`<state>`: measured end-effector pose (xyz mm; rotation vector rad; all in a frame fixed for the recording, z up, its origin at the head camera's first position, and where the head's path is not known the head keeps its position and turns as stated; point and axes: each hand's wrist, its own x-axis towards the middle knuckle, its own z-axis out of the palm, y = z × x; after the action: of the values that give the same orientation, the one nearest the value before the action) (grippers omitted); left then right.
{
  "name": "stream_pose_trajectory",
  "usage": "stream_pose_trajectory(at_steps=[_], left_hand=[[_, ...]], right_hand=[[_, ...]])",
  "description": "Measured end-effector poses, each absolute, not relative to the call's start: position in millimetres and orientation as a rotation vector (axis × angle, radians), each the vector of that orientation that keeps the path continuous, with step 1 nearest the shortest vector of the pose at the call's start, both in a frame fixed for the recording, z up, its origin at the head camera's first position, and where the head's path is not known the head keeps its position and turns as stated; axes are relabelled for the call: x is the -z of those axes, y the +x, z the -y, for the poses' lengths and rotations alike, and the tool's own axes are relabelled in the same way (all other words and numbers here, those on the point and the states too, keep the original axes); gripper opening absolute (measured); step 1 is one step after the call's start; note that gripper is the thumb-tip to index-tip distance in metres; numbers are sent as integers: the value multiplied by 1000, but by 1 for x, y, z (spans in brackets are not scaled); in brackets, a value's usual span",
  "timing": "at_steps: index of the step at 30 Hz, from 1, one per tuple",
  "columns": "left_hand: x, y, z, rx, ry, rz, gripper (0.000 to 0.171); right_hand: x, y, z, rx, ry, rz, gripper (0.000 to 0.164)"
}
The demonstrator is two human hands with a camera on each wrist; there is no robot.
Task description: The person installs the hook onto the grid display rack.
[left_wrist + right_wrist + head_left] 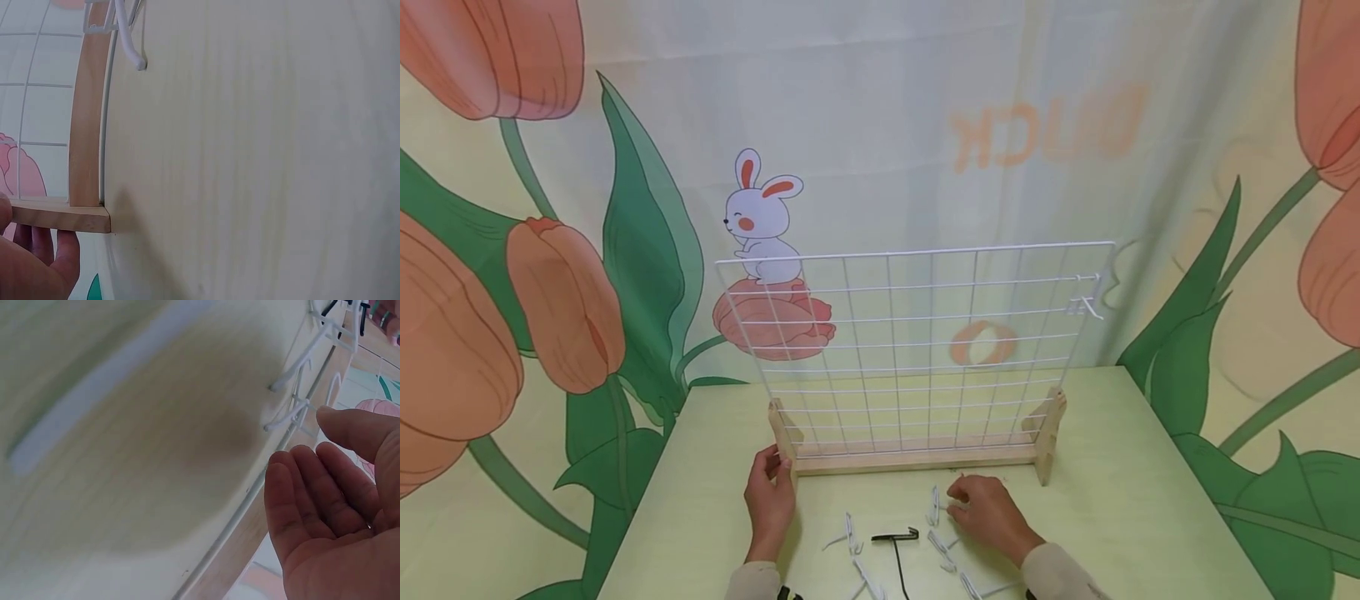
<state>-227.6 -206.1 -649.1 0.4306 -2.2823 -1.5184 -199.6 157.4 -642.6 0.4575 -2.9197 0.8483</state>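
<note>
A white wire grid panel [917,252] stands upright in a wooden stand [917,465] on the table. My left hand [771,500] grips the stand's left wooden side piece [62,220], with the thumb on one face and fingers on the other. To the right, my right hand [988,512] hovers low over the table, fingers loosely bent and the thumb apart from them. Its fingertips are right beside a white wire hook [935,506]. In the right wrist view nothing lies in the palm of the right hand [331,519].
Several more white hooks [940,550] lie in front of the stand around a black hook [895,536]. One white hook [1086,307] hangs at the grid's upper right. Behind the table [1150,500] hangs a printed curtain [880,125] with tulips and a rabbit.
</note>
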Motion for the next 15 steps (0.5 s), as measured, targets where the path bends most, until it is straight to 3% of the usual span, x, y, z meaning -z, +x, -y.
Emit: stream_pose_trajectory(at_steps=[15], left_hand=[[649, -229, 207, 1537, 438, 2282, 31]], right_hand=[[649, -200, -152, -897, 527, 2954, 15]])
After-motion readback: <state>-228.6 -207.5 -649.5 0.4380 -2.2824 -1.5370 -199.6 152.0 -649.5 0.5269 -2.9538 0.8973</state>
